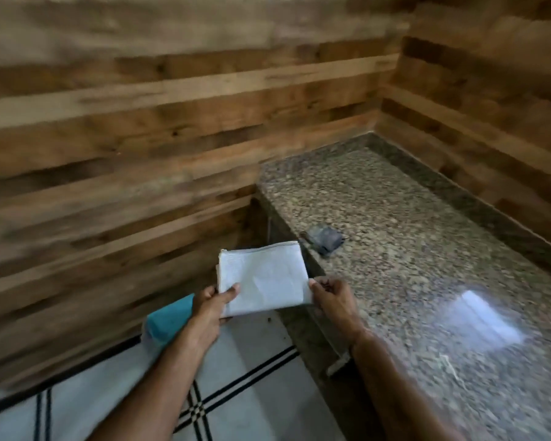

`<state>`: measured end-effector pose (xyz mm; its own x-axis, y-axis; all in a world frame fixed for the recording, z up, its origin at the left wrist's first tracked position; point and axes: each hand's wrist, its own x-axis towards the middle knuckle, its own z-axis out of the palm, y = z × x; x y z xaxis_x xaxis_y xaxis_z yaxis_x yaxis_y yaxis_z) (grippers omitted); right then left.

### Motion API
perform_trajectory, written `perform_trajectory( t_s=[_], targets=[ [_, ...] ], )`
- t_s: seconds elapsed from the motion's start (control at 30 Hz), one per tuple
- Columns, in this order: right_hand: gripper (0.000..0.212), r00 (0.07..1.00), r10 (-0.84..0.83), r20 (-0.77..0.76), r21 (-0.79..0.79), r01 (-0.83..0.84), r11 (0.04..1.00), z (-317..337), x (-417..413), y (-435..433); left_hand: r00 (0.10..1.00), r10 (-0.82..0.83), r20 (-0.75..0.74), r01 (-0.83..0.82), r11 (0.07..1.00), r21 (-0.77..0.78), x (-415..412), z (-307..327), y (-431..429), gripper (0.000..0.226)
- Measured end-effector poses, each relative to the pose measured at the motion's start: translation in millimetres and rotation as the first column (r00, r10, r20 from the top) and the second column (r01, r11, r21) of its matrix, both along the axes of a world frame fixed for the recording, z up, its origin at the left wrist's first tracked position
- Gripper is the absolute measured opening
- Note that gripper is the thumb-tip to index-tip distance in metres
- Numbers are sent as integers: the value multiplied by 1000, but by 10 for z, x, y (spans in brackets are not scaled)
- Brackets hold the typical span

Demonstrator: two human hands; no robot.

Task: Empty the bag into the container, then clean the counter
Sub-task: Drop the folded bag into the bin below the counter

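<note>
Folded cloth (264, 278) off counter (395, 249) edge — L grip (209, 302) & R grip (330, 296) pinching corners.

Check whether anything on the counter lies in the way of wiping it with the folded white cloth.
One thing: a small grey object lies on the granite counter near its front edge, just beyond the folded white cloth held by the left hand and right hand.

Home kitchen: granite counter (411, 249), wood-look wall (140, 122)
</note>
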<state>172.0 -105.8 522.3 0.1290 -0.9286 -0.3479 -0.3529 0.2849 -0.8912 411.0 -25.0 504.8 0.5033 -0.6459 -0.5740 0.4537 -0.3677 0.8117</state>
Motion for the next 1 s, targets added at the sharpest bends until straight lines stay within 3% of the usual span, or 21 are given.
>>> perform_trajectory(
  t_s=[0.13, 0.27, 0.47, 0.53, 0.63, 0.8, 1.0],
  targets=[
    [28, 974, 156, -167, -43, -165, 985, -239, 808, 147, 985, 165, 40, -167, 984, 59, 733, -221, 501, 25],
    [24, 910, 338, -238, 20, -344, 939, -548, 1527, 230, 938, 335, 85, -345, 924, 164, 1306, -497, 923, 28],
    [21, 775, 537, -332, 124, -529, 840, -1209, 2375, 257, 871, 486, 73, -486, 828, 280, 1718, -948, 1273, 26],
    [16, 797, 521, -306, 145, -502, 853, -1503, 2597, 295, 846, 526, 89, -525, 791, 316, 1834, -1203, 1322, 25],
    [28, 825, 505, -253, 268, -442, 856, -2116, 2868, 419, 803, 587, 99, -580, 733, 354, 2060, -1734, 1408, 29],
    [44, 778, 578, -246, 451, -436, 779, -3193, 3286, 515, 765, 639, 79, -609, 679, 411, 2525, -2680, 1416, 37],
    [87, 788, 590, -179, 645, -359, 675, -4706, 4084, 466, 706, 708, -12, -661, 666, 346, 3161, -3986, 1286, 32]
  ],
)
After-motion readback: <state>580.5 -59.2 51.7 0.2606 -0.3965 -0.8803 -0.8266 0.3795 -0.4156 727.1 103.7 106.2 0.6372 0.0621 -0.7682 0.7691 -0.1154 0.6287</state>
